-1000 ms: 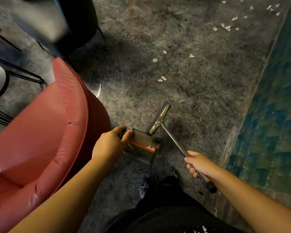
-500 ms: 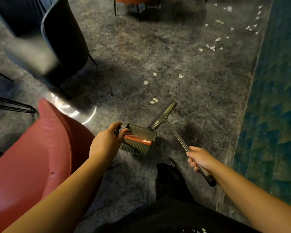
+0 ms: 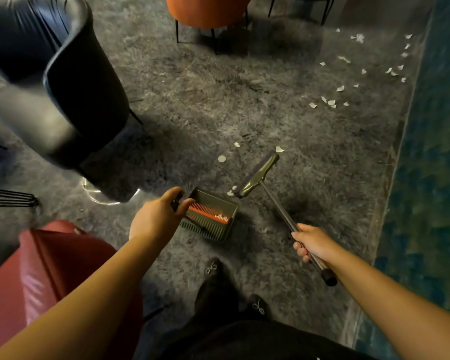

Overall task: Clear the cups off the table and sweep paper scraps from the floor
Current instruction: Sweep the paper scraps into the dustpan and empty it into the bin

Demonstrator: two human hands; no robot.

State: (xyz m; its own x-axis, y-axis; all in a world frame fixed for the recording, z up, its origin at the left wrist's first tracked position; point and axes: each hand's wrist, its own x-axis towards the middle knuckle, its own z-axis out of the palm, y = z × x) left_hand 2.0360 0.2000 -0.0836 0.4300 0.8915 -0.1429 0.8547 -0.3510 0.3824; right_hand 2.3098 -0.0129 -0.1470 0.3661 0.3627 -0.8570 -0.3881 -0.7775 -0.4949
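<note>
My left hand [image 3: 158,215] grips the handle of an olive dustpan [image 3: 210,214] with a red comb strip, standing on the grey floor. My right hand [image 3: 312,244] holds the metal shaft of a broom whose olive brush head [image 3: 259,176] rests on the floor just right of the pan's mouth. A white paper scrap [image 3: 230,192] lies between the brush head and the pan. Three more scraps [image 3: 222,159] lie just beyond the brush. Several scraps [image 3: 330,102] are scattered further off at the upper right, towards the wall. No cups are in view.
A black chair [image 3: 70,81] stands at the upper left and a red armchair [image 3: 37,276] at the lower left, close to my left arm. An orange chair [image 3: 208,11] is at the top. A blue-green tiled wall [image 3: 431,178] runs along the right. My shoes [image 3: 213,266] are below the pan.
The view has moved forward past the red armchair. The dustpan and broom have travelled ahead with my hands, and the brush head now lies beside the nearest scraps.
</note>
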